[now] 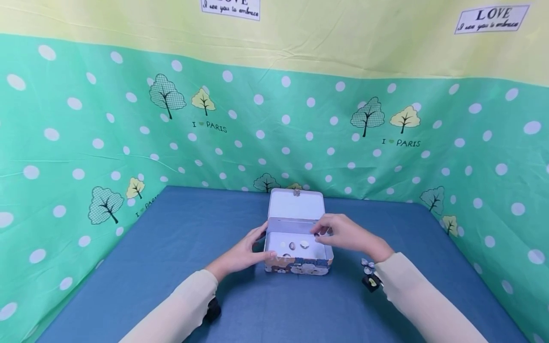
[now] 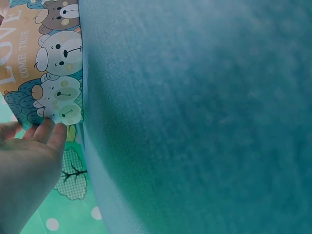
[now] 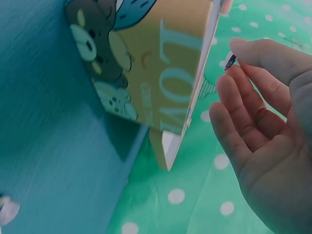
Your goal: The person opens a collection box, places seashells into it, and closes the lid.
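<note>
A rectangular tin box [image 1: 300, 267] with bear drawings stands on the blue table, its lid [image 1: 297, 204] tipped back. Inside its white interior lie several small round pieces [image 1: 304, 244]. My left hand [image 1: 244, 252] holds the box's left side, thumb on the front rim; in the left wrist view the fingers of the left hand [image 2: 36, 146] touch the printed side. Over the right part of the box, my right hand [image 1: 345, 234] pinches a small dark piece, which appears edge-on in the right wrist view as a thin disc [image 3: 230, 62] between thumb and fingers of the right hand [image 3: 273, 112].
Beside the right forearm on the table [image 1: 343, 305] lie a small bow-shaped item [image 1: 367, 266] and a black object [image 1: 371, 282]. Another black object [image 1: 212, 310] shows beside the left sleeve. Green dotted cloth [image 1: 240, 157] hangs behind and along both sides.
</note>
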`<state>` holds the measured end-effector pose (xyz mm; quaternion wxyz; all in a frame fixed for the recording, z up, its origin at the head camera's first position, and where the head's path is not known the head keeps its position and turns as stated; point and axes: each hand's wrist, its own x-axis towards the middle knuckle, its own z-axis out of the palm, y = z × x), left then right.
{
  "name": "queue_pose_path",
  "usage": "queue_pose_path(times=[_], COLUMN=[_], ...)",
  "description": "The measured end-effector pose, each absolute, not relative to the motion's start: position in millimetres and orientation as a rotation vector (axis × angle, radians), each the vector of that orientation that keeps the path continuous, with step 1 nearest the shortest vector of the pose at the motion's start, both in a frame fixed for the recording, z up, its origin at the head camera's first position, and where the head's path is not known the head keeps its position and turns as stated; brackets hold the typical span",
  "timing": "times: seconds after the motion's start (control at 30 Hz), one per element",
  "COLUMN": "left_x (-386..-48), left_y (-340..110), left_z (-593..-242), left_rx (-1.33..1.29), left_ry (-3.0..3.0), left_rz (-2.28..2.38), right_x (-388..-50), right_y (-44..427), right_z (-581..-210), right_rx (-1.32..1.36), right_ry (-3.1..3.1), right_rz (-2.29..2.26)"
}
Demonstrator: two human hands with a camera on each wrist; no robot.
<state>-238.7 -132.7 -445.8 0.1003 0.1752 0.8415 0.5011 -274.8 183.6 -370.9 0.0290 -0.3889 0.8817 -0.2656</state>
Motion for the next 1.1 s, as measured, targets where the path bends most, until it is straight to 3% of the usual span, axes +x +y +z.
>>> queue_pose_path(times=[0.43, 1.1], left_x=[-239, -240], left_y=[-132, -132], left_z=[-446, -447], left_rx=[0.497, 0.503], left_ry=[2.507, 2.506], left_rz=[1.461, 1.464], right_x=[-280, -283], right_y=[157, 144], right_z=[-384, -394], right_rx=[-1.256, -1.133], right_ry=[2.622, 2.64], right_rz=[-0.778, -0.71])
